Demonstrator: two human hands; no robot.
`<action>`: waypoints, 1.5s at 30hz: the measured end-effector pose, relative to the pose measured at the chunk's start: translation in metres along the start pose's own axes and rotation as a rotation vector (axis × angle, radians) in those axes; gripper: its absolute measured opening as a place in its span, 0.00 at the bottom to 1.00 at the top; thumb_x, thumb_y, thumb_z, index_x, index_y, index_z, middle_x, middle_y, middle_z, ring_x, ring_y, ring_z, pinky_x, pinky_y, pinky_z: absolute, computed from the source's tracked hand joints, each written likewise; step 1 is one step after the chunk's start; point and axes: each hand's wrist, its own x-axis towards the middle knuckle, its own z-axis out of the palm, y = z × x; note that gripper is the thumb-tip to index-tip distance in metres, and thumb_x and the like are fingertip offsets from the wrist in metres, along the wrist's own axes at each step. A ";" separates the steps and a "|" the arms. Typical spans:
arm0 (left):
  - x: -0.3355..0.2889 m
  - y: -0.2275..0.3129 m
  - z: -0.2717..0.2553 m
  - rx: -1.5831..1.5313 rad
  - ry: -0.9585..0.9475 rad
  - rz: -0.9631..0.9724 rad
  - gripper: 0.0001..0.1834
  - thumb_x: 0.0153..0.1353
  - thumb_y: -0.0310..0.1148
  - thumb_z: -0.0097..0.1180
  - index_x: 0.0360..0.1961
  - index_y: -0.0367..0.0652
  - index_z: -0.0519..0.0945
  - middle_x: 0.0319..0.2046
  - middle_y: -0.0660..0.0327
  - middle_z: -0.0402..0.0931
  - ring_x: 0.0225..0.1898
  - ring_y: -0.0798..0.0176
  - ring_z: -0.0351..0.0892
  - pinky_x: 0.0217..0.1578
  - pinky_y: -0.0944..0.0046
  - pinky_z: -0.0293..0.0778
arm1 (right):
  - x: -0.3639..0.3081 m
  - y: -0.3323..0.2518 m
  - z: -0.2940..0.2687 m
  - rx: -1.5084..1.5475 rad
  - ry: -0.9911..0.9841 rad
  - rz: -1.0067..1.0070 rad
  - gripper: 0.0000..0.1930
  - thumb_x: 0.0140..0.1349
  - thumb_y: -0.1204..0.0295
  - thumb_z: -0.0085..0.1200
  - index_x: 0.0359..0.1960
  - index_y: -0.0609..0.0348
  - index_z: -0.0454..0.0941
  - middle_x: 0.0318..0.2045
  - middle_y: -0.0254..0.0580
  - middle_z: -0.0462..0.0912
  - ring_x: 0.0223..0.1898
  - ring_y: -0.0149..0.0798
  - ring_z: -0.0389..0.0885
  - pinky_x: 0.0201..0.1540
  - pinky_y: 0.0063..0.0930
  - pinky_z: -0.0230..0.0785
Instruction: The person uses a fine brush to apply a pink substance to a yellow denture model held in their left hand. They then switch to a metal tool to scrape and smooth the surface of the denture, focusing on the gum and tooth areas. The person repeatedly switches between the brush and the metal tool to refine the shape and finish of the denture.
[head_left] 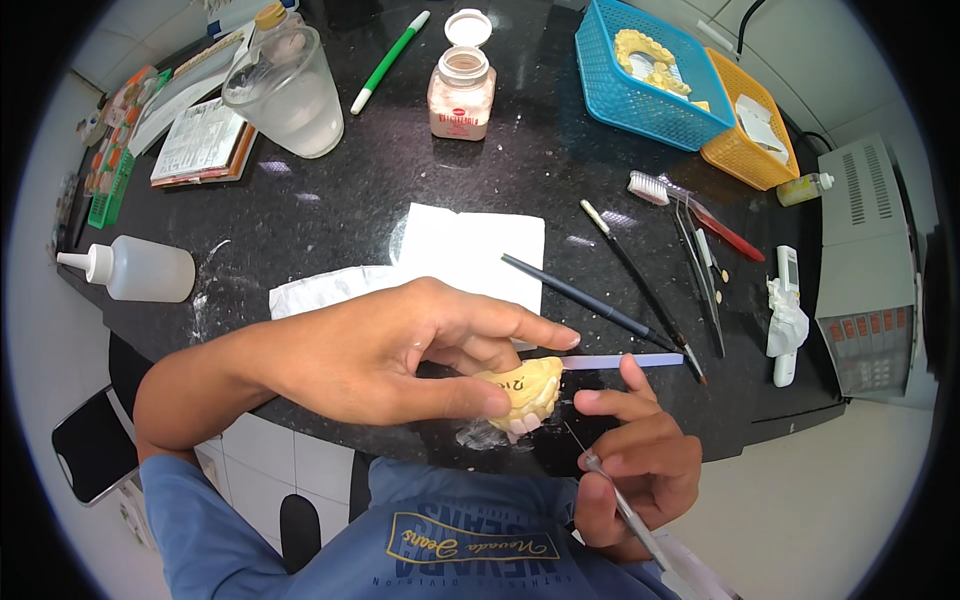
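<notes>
My left hand (400, 355) grips a yellow plaster dental model (535, 385), thumb on the near side and fingers behind it. Pale pinkish teeth (520, 424) line the model's lower edge, close to the counter's front rim. In my right hand (645, 450), closed like a pen grip, is a thin metal dental probe (622, 500). Its fine tip points up and left toward the model, with a small gap between them. A pale lilac strip (630, 361) lies on the counter just beyond my right fingers. White paper (470, 250) lies behind my left hand.
On the black counter (380, 190) stand a powder jar (462, 95), a clear cup (290, 95) and a squeeze bottle (150, 270). Brushes (640, 275), tweezers (700, 270) and a toothbrush (690, 210) lie right. A blue basket (650, 100) holds more plaster models beside an orange basket (735, 150).
</notes>
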 end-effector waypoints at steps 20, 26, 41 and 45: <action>0.004 -0.003 0.000 0.024 -0.024 0.067 0.25 0.63 0.24 0.58 0.62 0.36 0.72 0.53 0.50 0.78 0.54 0.60 0.79 0.59 0.59 0.71 | 0.001 -0.001 -0.002 -0.173 -0.155 -0.070 0.18 0.46 0.80 0.68 0.39 0.55 0.76 0.32 0.37 0.82 0.48 0.49 0.85 0.64 0.53 0.65; 0.001 0.000 -0.001 -0.065 -0.012 -0.026 0.27 0.64 0.22 0.57 0.65 0.33 0.67 0.49 0.52 0.80 0.51 0.68 0.79 0.54 0.67 0.73 | -0.009 0.003 0.000 -0.133 0.013 -0.105 0.19 0.46 0.78 0.68 0.40 0.55 0.74 0.32 0.39 0.82 0.47 0.51 0.85 0.63 0.53 0.66; 0.004 0.002 0.003 -0.170 -0.019 -0.104 0.32 0.63 0.23 0.59 0.67 0.32 0.63 0.46 0.54 0.82 0.49 0.70 0.80 0.53 0.68 0.73 | -0.006 -0.001 0.001 -0.188 -0.093 -0.093 0.14 0.46 0.78 0.67 0.32 0.53 0.74 0.25 0.34 0.83 0.38 0.44 0.87 0.54 0.48 0.71; 0.003 0.005 0.005 -0.094 0.014 -0.115 0.32 0.62 0.24 0.61 0.66 0.34 0.64 0.44 0.56 0.83 0.49 0.70 0.80 0.55 0.66 0.71 | -0.008 0.000 0.000 -0.175 -0.074 -0.087 0.14 0.46 0.79 0.67 0.32 0.53 0.74 0.24 0.34 0.82 0.37 0.43 0.87 0.54 0.47 0.70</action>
